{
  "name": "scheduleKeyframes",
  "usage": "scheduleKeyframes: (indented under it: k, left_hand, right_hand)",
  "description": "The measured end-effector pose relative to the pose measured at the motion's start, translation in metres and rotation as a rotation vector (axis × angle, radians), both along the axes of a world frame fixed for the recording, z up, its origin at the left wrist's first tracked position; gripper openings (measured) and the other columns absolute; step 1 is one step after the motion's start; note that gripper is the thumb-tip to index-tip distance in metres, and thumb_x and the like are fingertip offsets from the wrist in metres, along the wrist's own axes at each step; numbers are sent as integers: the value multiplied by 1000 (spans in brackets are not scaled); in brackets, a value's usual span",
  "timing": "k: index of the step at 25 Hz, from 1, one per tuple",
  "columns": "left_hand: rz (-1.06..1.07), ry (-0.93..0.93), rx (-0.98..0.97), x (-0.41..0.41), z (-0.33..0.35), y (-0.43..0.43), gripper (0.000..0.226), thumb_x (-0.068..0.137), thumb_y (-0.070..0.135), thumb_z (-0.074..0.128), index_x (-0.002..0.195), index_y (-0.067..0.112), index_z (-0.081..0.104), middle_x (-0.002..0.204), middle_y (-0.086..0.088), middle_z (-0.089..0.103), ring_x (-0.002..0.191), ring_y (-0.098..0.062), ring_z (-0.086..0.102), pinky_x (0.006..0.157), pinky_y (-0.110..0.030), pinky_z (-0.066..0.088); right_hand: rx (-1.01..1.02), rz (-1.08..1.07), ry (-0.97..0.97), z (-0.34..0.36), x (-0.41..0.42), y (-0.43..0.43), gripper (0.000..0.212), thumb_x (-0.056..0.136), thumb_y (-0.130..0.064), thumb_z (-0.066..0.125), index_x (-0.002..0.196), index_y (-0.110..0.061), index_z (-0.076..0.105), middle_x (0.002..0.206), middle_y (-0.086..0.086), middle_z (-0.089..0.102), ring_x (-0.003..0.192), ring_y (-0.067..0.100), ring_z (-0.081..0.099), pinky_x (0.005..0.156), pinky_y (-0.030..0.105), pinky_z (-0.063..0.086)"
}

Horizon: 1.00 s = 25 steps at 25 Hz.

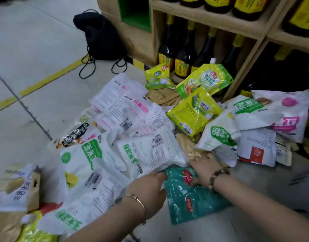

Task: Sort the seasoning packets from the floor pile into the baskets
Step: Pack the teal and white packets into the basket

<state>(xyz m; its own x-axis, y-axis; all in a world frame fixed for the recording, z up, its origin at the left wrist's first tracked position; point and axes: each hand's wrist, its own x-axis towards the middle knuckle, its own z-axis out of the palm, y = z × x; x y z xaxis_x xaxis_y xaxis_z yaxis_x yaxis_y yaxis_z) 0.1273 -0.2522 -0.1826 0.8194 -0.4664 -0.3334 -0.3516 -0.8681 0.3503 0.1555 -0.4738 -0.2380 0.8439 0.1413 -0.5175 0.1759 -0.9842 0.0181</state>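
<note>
Teal packet lies on the floor, its top edge tucked under white packets. Right hand rests on it, grip wide and flat; left hand reaches its corner, where I cannot tell the grip. Best to lift the white ones clear, then slide it out.
</note>
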Motion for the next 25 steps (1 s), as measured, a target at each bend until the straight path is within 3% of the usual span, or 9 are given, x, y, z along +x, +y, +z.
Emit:
scheduleKeyframes:
  k: [2, 5, 8, 12, 15, 18, 20, 22, 25]
  left_hand:
    - [154, 103, -82, -5, -9, 7, 37, 91, 35, 44, 128, 36, 44, 129, 13, 51, 110, -8, 54, 86, -21, 40]
    - [459, 328, -269, -17, -22, 11, 25, 89, 24, 53, 113, 31, 56, 105, 10, 61, 92, -5, 57, 81, -16, 41]
    - [815, 535, -619, -31, -27, 16, 7, 89, 12, 59, 96, 15, 61, 90, -2, 65, 85, -19, 61, 76, -25, 50]
    - [960, 870, -937, -43, -21, 11, 24, 90, 45, 48, 105, 29, 58, 101, 4, 69, 93, -13, 64, 80, -30, 44]
    - [876, 807, -1053, -39, -16, 1, 44, 71, 27, 76, 110, 23, 56, 100, 10, 71, 90, -5, 66, 74, -28, 50]
    - [981, 762, -1225, -36, -14, 9, 48, 67, 6, 75, 111, 4, 57, 103, -13, 71, 90, -25, 69, 71, -32, 57]
    - [1065, 750, -1289, -40, -12, 23, 39, 68, 6, 73, 105, 2, 62, 100, -19, 71, 86, -32, 69, 68, -35, 58]
    - [1162, 666, -1213, -44, -13, 40, 25, 74, 9, 66, 98, 4, 66, 93, -18, 72, 79, -31, 70, 63, -35, 58]
    - [1215, 560, -1102, -47, -9, 66, 10, 83, 1, 59, 88, 1, 69, 82, -19, 72, 68, -29, 70, 58, -34, 58]
  right_hand:
    - [83, -69, 58, -2, -7, 6, 53, 73, -57, 66, 114, -25, 57, 114, -4, 58, 104, 20, 54, 84, 29, 44]
    - [406, -190, 186, 5, -27, -5, 18, 78, -45, 68, 78, -29, 61, 79, -12, 52, 75, 9, 50, 56, 19, 34]
    - [899, -459, 327, 25, -38, -26, 3, 83, -21, 68, 80, -20, 68, 77, -11, 65, 75, 6, 59, 68, 16, 43]
    - [1269, -659, 203, 48, -38, -15, 18, 83, -2, 63, 89, -18, 69, 89, -7, 72, 86, 3, 65, 81, 18, 49]
    - [1403, -818, 184, 52, -32, 11, 16, 75, -11, 70, 91, -15, 69, 102, 13, 70, 94, 24, 64, 89, 38, 50]
    - [1585, -1010, 358, 51, -33, 40, 25, 59, -23, 74, 81, -13, 73, 94, 16, 71, 86, 30, 66, 87, 45, 51]
    - [1561, -950, 465, 52, -28, 57, 28, 59, -28, 75, 82, -12, 73, 90, 13, 72, 82, 26, 68, 83, 40, 54]
    - [1316, -707, 487, 50, -8, 63, 22, 70, -33, 72, 78, -13, 68, 76, 2, 72, 70, 14, 67, 69, 27, 55]
    - [967, -441, 37, 44, 52, 64, 12, 82, -25, 69, 77, -18, 61, 77, -2, 66, 69, 8, 62, 61, 23, 48]
